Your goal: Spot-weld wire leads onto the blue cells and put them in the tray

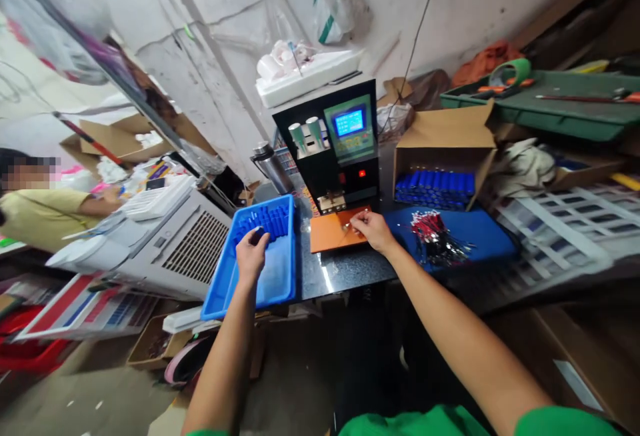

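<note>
My left hand is over the blue tray, its thumb and fingers closed on a blue cylindrical battery cell. More blue cells lie in rows at the far end of that tray. My right hand is pinched above the right part of an orange board; what sits between its fingertips is too small to name. Just behind the board stands a black spot-welding machine with a lit blue screen and a row of metal contacts low on its front.
Right of the board, a bundle of red and black wires lies on a blue pad. Behind it stands a cardboard box of blue cells. A steel flask is left of the machine. At far left a person works near a white air cooler.
</note>
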`<state>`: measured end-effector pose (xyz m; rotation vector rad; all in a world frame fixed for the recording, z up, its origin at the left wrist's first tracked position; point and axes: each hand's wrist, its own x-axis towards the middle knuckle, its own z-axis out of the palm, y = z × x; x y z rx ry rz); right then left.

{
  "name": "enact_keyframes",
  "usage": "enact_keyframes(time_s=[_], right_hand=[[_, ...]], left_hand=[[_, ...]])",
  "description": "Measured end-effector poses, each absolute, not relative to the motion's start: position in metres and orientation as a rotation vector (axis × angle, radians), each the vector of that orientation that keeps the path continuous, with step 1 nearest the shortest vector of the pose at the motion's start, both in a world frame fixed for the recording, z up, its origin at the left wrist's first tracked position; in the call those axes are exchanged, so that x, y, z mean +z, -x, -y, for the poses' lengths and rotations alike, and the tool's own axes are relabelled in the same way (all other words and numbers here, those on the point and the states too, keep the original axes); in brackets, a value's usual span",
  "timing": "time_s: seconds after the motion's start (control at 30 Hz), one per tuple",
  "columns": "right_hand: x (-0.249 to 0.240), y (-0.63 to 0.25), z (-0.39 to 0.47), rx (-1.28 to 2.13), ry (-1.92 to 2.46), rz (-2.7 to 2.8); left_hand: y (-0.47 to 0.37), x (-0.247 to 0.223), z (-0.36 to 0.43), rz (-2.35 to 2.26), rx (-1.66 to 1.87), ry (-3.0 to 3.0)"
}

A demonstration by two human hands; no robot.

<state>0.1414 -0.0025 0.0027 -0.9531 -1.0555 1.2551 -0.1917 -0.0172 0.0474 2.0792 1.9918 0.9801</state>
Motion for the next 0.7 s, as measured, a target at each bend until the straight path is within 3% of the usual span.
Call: enact_keyframes(time_s=[0.17, 0.3, 0.7], right_hand=[[0.006, -0.149, 0.001, 1.319, 0.916, 0.961], [0.007, -0.149, 0.001, 1.327, 0.892, 0.939], [0.004, -0.139, -0.007, 1.230, 0.944, 0.978]], left_hand=[[0.075, 0.041, 0.013, -1.415, 1.238, -1.678], [0.017, 0.030, 0.006, -1.303, 1.231, -1.640], [0.001, 0.012, -0.002, -1.225, 1.324, -1.565]])
